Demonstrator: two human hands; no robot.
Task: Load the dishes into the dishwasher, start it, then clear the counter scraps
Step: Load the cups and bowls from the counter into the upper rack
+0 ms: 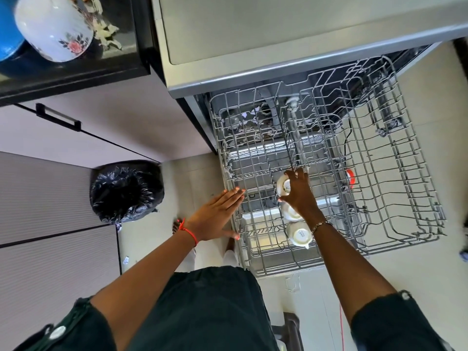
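Right grip [300, 197] curls round a white ceramic cup [282, 185] (base stamp blurred) in the grey wire rack [255, 158]; left grip [215, 216] lies spread.

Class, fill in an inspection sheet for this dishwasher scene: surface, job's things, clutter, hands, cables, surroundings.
Surface: pale floor; dark counter top left.
Job's things: wire rack pulled out, holding far cup, middle cup, near cup in a row; scraps on the counter.
Clutter: black bin bag, paper bits on the floor.
Hands: right hand grips the far cup; left hand flat, fingertips at the rack's left edge.
Cables: red cord on the floor; black wire by the rack.
Surroundings: cabinet doors; floral pot, blue bowl on the counter.
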